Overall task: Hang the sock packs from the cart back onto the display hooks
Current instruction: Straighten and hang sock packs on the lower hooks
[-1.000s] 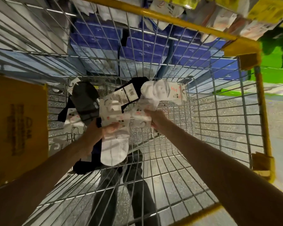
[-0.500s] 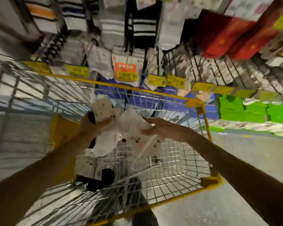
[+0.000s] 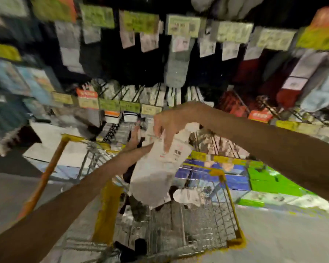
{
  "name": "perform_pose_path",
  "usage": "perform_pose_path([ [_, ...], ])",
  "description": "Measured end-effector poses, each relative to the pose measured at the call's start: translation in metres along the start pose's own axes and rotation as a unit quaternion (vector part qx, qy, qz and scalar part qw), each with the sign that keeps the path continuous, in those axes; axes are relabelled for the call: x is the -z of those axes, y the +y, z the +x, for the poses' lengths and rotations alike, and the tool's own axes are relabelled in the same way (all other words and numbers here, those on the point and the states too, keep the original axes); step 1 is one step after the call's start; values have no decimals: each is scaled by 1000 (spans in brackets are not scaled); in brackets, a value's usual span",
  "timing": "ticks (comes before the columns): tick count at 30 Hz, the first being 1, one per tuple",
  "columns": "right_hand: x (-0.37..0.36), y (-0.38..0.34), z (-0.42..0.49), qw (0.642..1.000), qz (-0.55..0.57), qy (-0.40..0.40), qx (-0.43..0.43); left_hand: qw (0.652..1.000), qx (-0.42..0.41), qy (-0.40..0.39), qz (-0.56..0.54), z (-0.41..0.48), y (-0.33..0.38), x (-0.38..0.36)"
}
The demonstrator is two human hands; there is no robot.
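Sock pack (image 3: 156, 173) hangs pinched in right hand (image 3: 167, 124), left hand (image 3: 134, 138) straight-fingered beside it.

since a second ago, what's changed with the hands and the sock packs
Both hands rose out of the cart toward the display hooks. The right hand now pinches the top of a white sock pack, lifted above the cart's rim. The left hand reaches ahead behind it; whether it holds a pack is too blurred to tell. Other packs still lie in the cart.
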State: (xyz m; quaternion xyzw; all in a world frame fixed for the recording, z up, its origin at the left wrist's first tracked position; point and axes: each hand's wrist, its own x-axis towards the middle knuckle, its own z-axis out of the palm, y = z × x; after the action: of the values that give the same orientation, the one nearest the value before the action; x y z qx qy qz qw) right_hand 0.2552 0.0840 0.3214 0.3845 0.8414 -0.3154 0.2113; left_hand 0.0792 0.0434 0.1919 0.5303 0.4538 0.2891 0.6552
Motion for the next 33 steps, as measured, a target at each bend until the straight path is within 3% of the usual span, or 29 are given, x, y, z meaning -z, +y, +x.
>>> perform_pose_path([
  [2, 24, -17, -20, 1000, -5, 26, -3, 997, -74, 2, 27, -18, 29, -8],
  [5, 54, -36, -50, 997, -16, 66, -30, 995, -86, 31, 48, -40, 78, -21],
  [8, 76, -54, -74, 996, -9, 79, -44, 989, -138, -32, 50, -58, 105, -17],
  [11, 96, -73, -93, 993, -19, 102, -58, 988, -131, -61, 55, -66, 143, -18],
  [14, 113, -96, -113, 989, -37, 126, -66, 991, -117, -36, 60, -74, 165, -12],
  [19, 127, -104, -149, 961, -5, 275, -24, 987, -151, 6, 45, -84, 210, -10],
  [22, 122, -87, -168, 911, 39, 409, -43, 986, -161, 36, -4, -87, 234, -9],
  [24, 118, -77, -178, 867, 157, 468, -65, 979, -181, 76, -44, -85, 258, -10],
  [28, 116, -68, -173, 797, 386, 464, -31, 969, -213, 111, -62, -69, 301, -18],
  [33, 134, -60, -172, 659, 502, 559, 31, 961, -254, 101, -23, -43, 342, -34],
])
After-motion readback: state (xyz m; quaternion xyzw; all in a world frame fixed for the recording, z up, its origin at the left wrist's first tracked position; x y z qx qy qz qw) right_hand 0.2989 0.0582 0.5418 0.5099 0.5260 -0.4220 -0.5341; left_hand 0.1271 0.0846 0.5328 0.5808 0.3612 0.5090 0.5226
